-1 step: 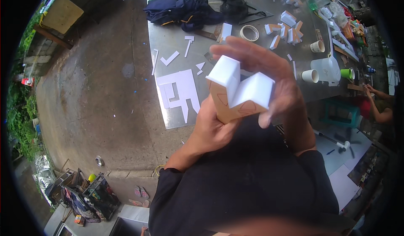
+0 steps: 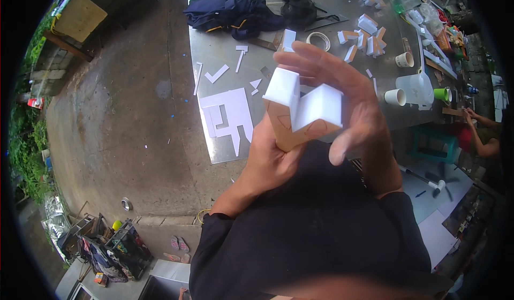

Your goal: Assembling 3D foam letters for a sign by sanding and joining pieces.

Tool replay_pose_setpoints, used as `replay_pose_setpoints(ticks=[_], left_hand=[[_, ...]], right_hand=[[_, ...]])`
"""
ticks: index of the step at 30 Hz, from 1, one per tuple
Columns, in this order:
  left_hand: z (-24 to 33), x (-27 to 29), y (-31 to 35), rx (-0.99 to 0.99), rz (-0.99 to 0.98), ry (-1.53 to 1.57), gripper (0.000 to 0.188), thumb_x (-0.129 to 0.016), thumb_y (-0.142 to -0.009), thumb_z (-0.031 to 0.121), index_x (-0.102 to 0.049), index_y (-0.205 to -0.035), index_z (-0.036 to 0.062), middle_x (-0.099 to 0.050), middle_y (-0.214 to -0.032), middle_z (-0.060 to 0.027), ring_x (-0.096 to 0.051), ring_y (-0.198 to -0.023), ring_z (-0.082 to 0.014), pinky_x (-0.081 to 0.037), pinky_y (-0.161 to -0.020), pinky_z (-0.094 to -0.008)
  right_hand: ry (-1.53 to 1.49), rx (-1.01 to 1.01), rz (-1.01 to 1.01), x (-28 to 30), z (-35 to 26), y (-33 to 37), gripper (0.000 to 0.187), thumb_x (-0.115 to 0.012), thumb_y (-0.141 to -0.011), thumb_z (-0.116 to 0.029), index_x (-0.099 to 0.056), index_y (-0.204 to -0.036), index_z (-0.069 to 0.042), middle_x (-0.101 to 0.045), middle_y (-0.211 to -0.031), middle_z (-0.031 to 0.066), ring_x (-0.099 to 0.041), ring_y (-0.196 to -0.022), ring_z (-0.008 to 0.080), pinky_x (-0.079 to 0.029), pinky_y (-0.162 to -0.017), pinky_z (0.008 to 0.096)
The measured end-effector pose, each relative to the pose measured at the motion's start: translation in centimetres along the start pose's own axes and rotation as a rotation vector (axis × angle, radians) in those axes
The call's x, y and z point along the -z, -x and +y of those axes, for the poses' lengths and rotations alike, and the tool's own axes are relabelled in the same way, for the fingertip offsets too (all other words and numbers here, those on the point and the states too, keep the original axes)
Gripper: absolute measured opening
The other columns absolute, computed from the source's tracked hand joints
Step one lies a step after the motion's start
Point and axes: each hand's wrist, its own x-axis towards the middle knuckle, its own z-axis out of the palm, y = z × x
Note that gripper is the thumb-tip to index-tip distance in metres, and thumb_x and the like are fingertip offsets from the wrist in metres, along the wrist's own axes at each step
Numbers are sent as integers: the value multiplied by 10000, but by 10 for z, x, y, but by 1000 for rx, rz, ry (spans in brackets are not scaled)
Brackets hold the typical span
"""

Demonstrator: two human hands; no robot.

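Observation:
A forked block point(image 2: 278, 115), with white glossy sides and a brown face bearing drawn outlines, is held up in front of my chest. It looks like a three-dimensional letter. My left hand point(image 2: 267, 153) grips its lower part, with the fingers wrapped behind and the thumb in front. To its right, my right hand point(image 2: 348, 86) stands raised and slightly blurred, fingers stretched out and thumb apart, holding nothing. Whether its palm touches the block's white edge I cannot tell.
On the metal table point(image 2: 300, 80) lie cut white sheet pieces point(image 2: 243, 102), a tape roll point(image 2: 318, 42), dark cloth point(image 2: 230, 13) and several similar blocks point(image 2: 369, 38). Paper cups point(image 2: 395, 96) stand at the right. Another person's hands point(image 2: 470, 115) hold a brown strip there.
The block has shifted slightly up and its face has turned a little. My right hand has drawn slightly away from the block, widening the gap by the thumb.

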Motion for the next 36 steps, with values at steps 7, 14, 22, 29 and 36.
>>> replay_pose_setpoints(ticks=[7, 14, 22, 29, 36], left_hand=[[-17, -2, -13, -201, 67, -338, 901, -662, -828, -59, -106, -1536, -69, -590, -1248, -267, -654, -1081, -414, -541, -860, -433], [-47, 3, -30, -60, -9, -64, 853, -764, -822, 54, -245, -1493, -43, -586, -1250, -187, -615, -1136, -314, -500, -923, -387], [-116, 13, -18, -189, -158, -489, 459, -794, -670, 62, -628, -1097, 45, -664, -1092, -132, -621, -1069, -337, -488, -888, -406], [-209, -15, 41, -50, -82, -464, 468, -803, -675, 86, -628, -1107, 45, -684, -1078, -140, -649, -1020, -346, -509, -880, -411], [-240, -43, 38, -39, 1, -478, 465, -807, -678, 47, -625, -1106, 29, -688, -1096, -149, -659, -1030, -349, -528, -881, -405]], right_hand=[[376, -174, 228, -13, -7, 8, 823, -918, -667, -113, -507, -1372, -7, -654, -1172, 116, -631, -1087, 162, -509, -959, 312], [422, -158, 217, 6, 6, 16, 712, -874, -695, -27, -540, -1322, 8, -660, -1158, 95, -608, -1097, 142, -495, -947, 296], [751, -133, 100, 41, 87, 90, 554, -859, -719, -118, -597, -1200, -40, -699, -1113, 119, -705, -984, 255, -577, -822, 352], [845, -104, 110, 48, 175, 167, 534, -822, -733, -89, -585, -1211, -55, -675, -1157, 134, -665, -1066, 328, -549, -889, 392], [838, -108, 73, 86, 197, 181, 561, -790, -682, -14, -583, -1203, -47, -672, -1161, 132, -660, -1071, 331, -547, -920, 395]])
